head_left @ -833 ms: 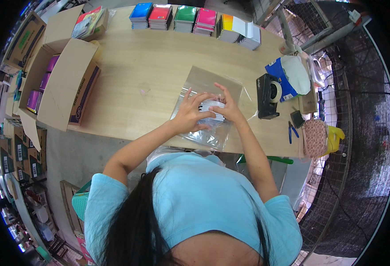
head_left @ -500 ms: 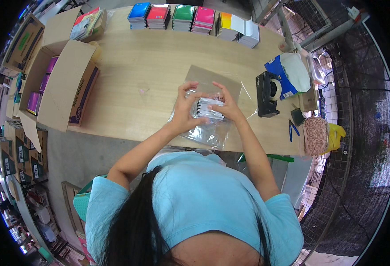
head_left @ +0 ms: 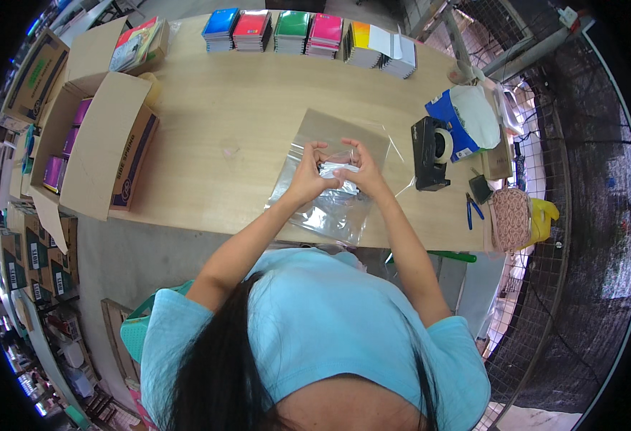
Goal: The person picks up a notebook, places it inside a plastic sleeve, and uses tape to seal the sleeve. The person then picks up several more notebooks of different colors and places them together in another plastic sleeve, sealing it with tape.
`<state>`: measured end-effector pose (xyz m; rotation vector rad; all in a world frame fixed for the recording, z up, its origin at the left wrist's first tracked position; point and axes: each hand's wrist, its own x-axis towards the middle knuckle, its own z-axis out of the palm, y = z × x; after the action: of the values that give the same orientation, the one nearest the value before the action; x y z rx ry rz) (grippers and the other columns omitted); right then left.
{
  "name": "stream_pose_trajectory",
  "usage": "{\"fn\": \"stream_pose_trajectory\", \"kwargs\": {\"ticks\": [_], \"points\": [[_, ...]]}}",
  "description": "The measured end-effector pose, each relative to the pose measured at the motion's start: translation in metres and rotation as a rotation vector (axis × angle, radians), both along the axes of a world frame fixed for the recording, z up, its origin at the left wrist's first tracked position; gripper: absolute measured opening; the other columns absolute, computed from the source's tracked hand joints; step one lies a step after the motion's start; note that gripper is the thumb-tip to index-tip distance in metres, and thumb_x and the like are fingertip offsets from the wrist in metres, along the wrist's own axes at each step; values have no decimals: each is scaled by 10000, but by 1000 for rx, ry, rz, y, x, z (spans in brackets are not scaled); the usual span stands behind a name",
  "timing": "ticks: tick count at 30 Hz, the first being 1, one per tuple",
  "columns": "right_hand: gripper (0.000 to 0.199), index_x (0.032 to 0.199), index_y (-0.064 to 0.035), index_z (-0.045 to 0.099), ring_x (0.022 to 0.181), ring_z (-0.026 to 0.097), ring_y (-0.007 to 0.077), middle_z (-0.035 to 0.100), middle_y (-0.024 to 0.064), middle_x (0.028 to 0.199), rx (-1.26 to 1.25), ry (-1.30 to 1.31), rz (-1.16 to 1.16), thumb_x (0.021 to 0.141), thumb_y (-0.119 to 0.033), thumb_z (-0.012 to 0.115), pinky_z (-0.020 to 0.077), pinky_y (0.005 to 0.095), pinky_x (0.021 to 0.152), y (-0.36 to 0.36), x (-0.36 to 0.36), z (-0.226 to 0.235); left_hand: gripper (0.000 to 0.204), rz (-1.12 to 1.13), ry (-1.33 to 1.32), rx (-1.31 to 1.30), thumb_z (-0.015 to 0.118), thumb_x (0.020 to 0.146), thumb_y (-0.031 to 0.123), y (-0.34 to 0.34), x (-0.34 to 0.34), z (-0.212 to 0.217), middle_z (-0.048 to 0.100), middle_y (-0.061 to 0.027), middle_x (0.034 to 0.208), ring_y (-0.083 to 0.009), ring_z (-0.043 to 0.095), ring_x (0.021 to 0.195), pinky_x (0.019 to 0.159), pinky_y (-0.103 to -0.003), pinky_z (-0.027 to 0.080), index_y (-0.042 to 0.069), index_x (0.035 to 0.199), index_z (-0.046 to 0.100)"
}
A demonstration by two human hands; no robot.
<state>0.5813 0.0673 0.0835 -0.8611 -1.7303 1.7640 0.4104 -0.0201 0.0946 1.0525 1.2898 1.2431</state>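
On the wood-grained table [head_left: 251,93], curved fingers [head_left: 307,159] clasp a white bundle [head_left: 328,170].

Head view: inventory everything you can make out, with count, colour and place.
Table: one, pale wood, centre
Small stack: one, white, mid-table, near side
Plastic sheets: uncountable, clear, around the stack
Notebook stacks: six, blue, red, green, pink, yellow, white, far edge
Tape dispenser: one, black, right
Packet: one, blue and white, beyond the dispenser
Hand tool: one, blue, right edge
Pouch: one, pinkish, right edge
Open carton: one, brown, left end
Packs: several, purple, inside the carton
Booklets: several, multicoloured, far left corner
Basket: one, teal, lower left
Shirt: one, light blue, lower centre
Left grip: one, bare, stack's left
Right grip: one, bare, stack's right
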Motion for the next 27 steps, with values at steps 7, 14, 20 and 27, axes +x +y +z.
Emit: {"fn": "stream_pose_trajectory", "kwargs": {"ticks": [7,14,20,27], "points": [[329,1109,-83,706,980,618,191,653,72,1000,178,-34,-140,788,-69,775,500,312,840,-3,16,15,873,-45,-81,-81,835,608,-38,2,-4,5,645,-107,1015,-203,619,987,906,-318,481,10,1362,398],[275,980,-81,760,1136,576,280,667,112,1087,814,-135,-188,724,16,730,475,372,955,-53,35,29,338,56,99,26,825,636,14,-13,16,0,650,-107,937,-237,619,995,881,-356,475,60,957,731],[284,1049,-41,725,1076,601,288,661,125,1095,882,-128,-695,765,-42,730,473,399,916,-9,116,31,161,257,128,98,804,620,-41,-23,28,-5,646,-93,889,-243,613,1033,885,-362,469,66,726,749],[293,882,15,731,732,611,142,707,61,881,-122,-774,-712,850,-276,741,457,289,596,73,234,21,158,282,114,85,799,628,-57,-22,37,-6,599,-76,912,-253,585,1076,908,-372,454,62,716,741]]}}
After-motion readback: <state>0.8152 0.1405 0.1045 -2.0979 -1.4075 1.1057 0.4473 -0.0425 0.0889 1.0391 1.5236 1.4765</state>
